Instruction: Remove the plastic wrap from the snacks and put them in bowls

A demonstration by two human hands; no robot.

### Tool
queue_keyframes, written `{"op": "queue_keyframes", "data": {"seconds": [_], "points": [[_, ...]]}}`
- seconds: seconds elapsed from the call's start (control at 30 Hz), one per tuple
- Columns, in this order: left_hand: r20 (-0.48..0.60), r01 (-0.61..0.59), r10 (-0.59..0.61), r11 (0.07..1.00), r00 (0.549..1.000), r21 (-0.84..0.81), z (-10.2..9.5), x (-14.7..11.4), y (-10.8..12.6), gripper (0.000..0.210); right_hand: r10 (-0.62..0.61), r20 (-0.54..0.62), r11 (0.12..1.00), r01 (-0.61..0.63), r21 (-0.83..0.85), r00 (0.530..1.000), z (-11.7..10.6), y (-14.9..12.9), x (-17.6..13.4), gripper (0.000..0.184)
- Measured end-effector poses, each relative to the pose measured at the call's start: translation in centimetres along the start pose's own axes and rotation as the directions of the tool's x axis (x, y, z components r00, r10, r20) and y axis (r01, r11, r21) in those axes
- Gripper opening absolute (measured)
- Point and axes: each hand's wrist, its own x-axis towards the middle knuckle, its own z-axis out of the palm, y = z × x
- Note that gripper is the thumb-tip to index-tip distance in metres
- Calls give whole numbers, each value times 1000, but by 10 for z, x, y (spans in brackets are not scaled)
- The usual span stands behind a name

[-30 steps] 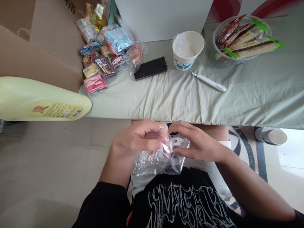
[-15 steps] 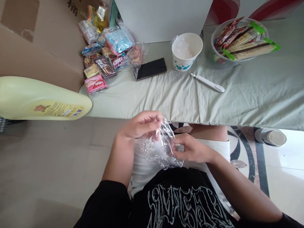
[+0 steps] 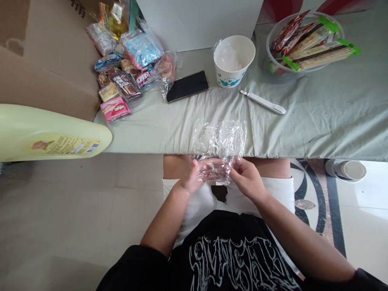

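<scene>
Left hand (image 3: 192, 174) is spread out behind or inside the clear bag (image 3: 220, 137), can't tell which, while the right hand (image 3: 249, 178) pinches its side, around the tabletop's (image 3: 145, 135) near edge. Film that thin could easily rip if someone tugs too hard.

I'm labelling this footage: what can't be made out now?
Head view:
Pale yellow plastic bottle: one end, cut by the left edge; its label's print, too small.
Left hand: inside or behind crinkled clear plastic bag; glare obscures.
Clear round plastic tub: floor, hidden by red and green-tipped packets.
</scene>
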Motion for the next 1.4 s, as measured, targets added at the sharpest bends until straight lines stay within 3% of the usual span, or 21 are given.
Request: {"op": "queue_keyframes", "data": {"seconds": [0.07, 0.13, 0.23, 0.3, 0.4, 0.53, 0.63, 0.73, 0.83, 0.9, 0.97, 1.13, 1.17, 1.23, 1.33, 1.4], "points": [[14, -8, 7, 993, 1000, 117, 3, -2, 7, 88, -36, -68, 990, 26, -137, 997, 0, 1, -1, 29], [-46, 21, -8, 956, 999, 293, 8, -2, 16, 74, -67, -92, 973, 45, -225, 993, 1, 1, -3, 29], [-124, 72, -10, 860, 992, 505, 17, 1, 19, 49, -87, -75, 964, 65, -259, 993, 2, 1, -3, 30], [-139, 68, 9, 837, 990, 543, 19, 2, 15, 37, -89, -58, 969, 73, -235, 994, 0, 0, -3, 31], [-216, 56, 56, 876, 975, 479, 13, 0, 10, 29, -84, -61, 980, 71, -185, 995, -6, -1, -2, 30], [-249, 41, 49, 938, 967, 343, 0, -5, 14, 35, -58, -91, 993, 48, -110, 994, -13, 2, 0, 33], [-253, 24, 59, 950, 966, 312, -5, -6, 19, 43, -14, -41, 996, 17, 82, 999, -11, 7, 1, 27], [-295, -42, 146, 943, 944, 331, -4, -5, 20, 60, -22, -68, 983, 34, 181, 997, -6, 8, 0, 55], [-319, -211, 354, 890, 879, 404, -4, -6, 16, 91, -54, -122, 987, 72, 144, 991, -2, 8, -1, 81], [-273, -323, 491, 813, 827, 485, -4, -8, 13, 100, -74, -126, 988, 90, 126, 989, -1, 9, -3, 87], [-160, -405, 584, 710, 796, 576, -3, -11, 9, 93, -103, -131, 987, 118, 107, 986, 0, 11, -4, 82], [125, -392, 565, 380, 816, 838, 2, -14, 8, 39, -282, -154, 958, 286, 2, 947, 0, 10, -5, 10], [155, -390, 562, 325, 812, 862, 3, -14, 8, 31, -331, -148, 944, 329, -38, 932, -1, 8, -5, 5], [216, -451, 615, 257, 759, 855, 2, -11, 8, 29, -424, -118, 904, 413, -111, 898, -3, 1, -5, 18], [281, -604, 720, 235, 635, 761, -2, -8, 8, 37, -519, -76, 848, 501, -170, 852, -7, -7, -7, 31], [330, -653, 731, 204, 597, 730, -3, -8, 12, 37, -528, -77, 840, 506, -197, 846, -9, -10, -9, 30]]}}
